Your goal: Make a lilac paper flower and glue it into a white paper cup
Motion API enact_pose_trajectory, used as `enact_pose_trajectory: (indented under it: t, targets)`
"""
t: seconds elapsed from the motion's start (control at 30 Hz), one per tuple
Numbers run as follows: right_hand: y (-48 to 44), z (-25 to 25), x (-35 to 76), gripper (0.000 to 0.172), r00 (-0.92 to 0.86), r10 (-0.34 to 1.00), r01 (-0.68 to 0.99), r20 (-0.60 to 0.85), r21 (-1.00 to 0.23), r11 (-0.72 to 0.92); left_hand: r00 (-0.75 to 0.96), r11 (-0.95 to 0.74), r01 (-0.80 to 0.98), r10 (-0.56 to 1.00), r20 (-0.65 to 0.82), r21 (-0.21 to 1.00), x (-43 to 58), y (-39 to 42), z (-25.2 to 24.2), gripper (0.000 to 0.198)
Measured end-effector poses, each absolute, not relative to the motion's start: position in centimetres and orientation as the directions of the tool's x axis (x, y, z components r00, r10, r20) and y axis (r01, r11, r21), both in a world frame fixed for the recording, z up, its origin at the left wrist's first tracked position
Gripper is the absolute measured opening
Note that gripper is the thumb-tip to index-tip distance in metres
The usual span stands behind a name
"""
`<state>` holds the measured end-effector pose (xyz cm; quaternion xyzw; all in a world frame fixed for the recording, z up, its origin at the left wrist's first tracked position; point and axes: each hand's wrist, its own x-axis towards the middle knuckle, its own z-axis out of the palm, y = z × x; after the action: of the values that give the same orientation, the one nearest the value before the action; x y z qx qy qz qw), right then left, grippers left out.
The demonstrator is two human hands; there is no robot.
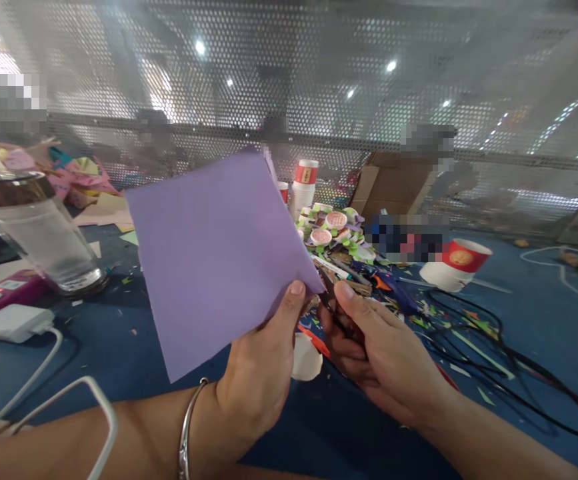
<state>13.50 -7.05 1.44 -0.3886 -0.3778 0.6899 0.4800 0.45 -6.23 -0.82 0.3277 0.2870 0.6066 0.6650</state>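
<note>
At our far left, a glass jar [51,233] stands on the blue table [99,353], its lid cut off a bit by the edge, with a pink paper pile [83,177] behind it. A purple power strip [11,293] is cut off too, and a white cord [110,407] loops in front of our left arm. Next comes the purple paper [219,260], held up above the table. It looks nearly square, so we can't pick a clear long way; it tilts, with one corner up and one pointing right. Our left hand [263,360] pinches it low down, thumb in front, the other fingers mostly hidden. The paper blocks what is behind it. Past it we see a cup stack [305,183] and a messy heap of round printed pieces [336,220] with green bits. In front lies a white round piece [307,360]. Our right hand [386,347] has its fingers closed around a dark tool [336,313], its tip up and left at the paper's right corner; the hand hides most of it, so we can't tell its shape. Farther right are a cardboard box [393,180], a red and white cup [466,257] and a tangled black cable [499,343].
</note>
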Motion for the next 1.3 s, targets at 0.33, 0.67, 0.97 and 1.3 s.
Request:
enact_pose_trajectory:
  t: [0.33,0.67,0.97,1.3]
  targets:
    - [-7.1,1.4,13.6,0.045,-0.245,0.953,-0.391,-0.179,-0.881,-0.266,-0.050,-0.049,-0.561,0.998,0.025,0.826,0.6,-6.8,-1.8,0.026]
    - [-7.2,1.5,13.6,0.049,-0.251,0.952,-0.372,-0.174,-0.891,-0.261,-0.118,-0.083,-0.511,0.993,0.026,0.855,1.1,-7.1,-0.9,0.033]
    - [-7.1,1.7,13.6,0.055,-0.212,0.967,-0.325,-0.139,-0.924,-0.204,-0.079,-0.071,-0.390,0.996,0.044,0.918,0.6,-6.9,-1.1,0.024]
    - [-7.0,1.6,13.7,0.059,-0.165,0.974,-0.258,-0.155,-0.946,-0.195,-0.051,-0.058,-0.260,0.998,0.046,0.964,-0.6,-6.9,-1.3,0.011]
